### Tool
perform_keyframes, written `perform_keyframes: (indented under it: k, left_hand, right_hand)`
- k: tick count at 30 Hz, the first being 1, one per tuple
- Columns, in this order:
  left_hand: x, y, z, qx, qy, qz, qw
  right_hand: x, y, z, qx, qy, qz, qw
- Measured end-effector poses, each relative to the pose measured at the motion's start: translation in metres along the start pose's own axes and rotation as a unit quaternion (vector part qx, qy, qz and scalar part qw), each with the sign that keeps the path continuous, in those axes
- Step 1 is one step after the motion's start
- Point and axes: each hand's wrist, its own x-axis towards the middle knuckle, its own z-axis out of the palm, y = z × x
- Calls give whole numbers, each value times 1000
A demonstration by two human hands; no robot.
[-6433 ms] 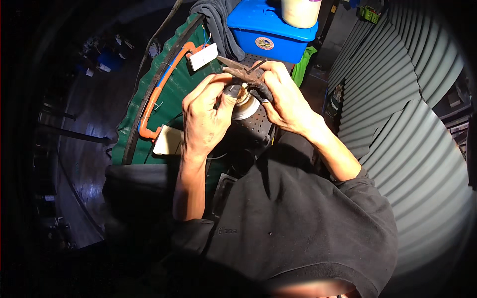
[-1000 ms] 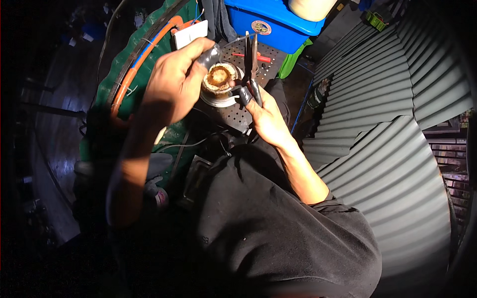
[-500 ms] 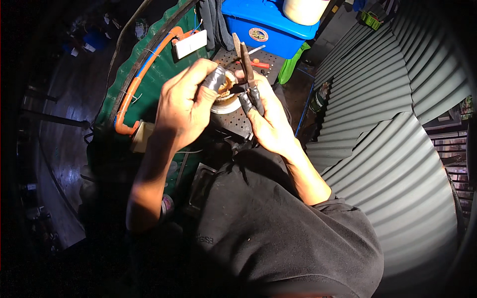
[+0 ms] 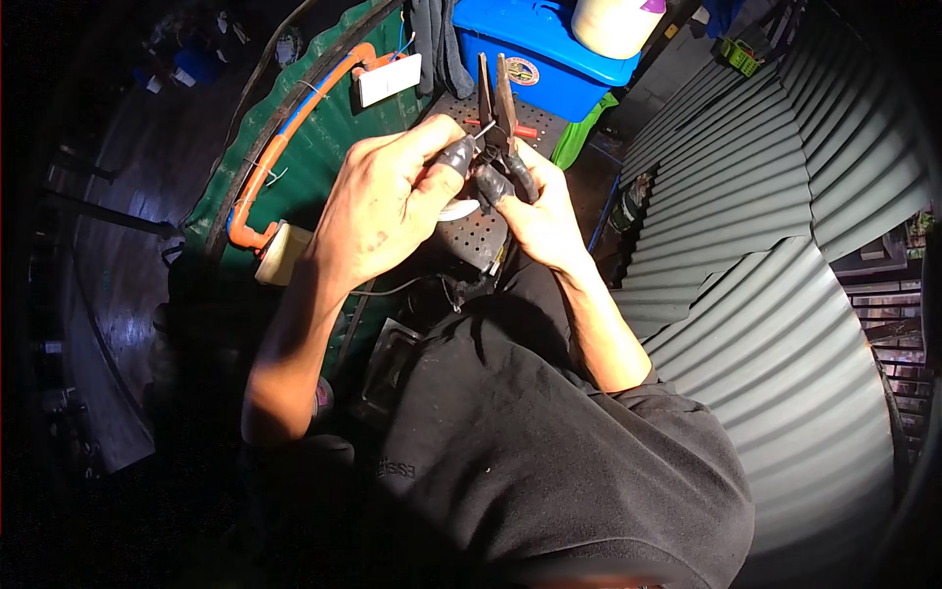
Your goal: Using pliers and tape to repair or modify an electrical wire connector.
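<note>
My left hand is closed in a pinch, black tape wrapped round its thumb. From its fingertips a thin, light rod-like piece reaches toward the metal tool. In my right hand is a rusty, scissor-like metal tool, its two long tapered arms pointing away from me and spread apart. Black tape also covers the thumb and a finger of this hand. Below my hands, the pale rim of a round container shows on a perforated metal tabletop; my hands hide the rest of it.
A red-handled item lies on the tabletop behind the tool. Beyond stands a blue lidded bin with a cream tub on top. Green sheeting with orange conduit is at left; corrugated grey metal is at right.
The tool's arms have spread wider and swung more upright. My left hand has moved right, closer to the tool, and now covers most of the container and its brown contents.
</note>
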Motion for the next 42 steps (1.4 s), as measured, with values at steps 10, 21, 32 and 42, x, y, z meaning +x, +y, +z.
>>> perform_keyframes:
  k: [10, 21, 32, 42]
  left_hand:
    - [3, -14, -7, 51, 4, 29, 998]
    - [13, -19, -19, 335, -17, 192, 922]
    - [-6, -22, 14, -348, 19, -190, 918]
    - [-21, -43, -16, -478, -161, -157, 849]
  right_hand:
    - [17, -4, -8, 25, -73, 118, 990]
    - [24, 12, -5, 128, -137, 285, 940]
    - [46, 36, -6, -204, 51, -249, 945]
    - [123, 11, -1, -238, -102, -581, 771]
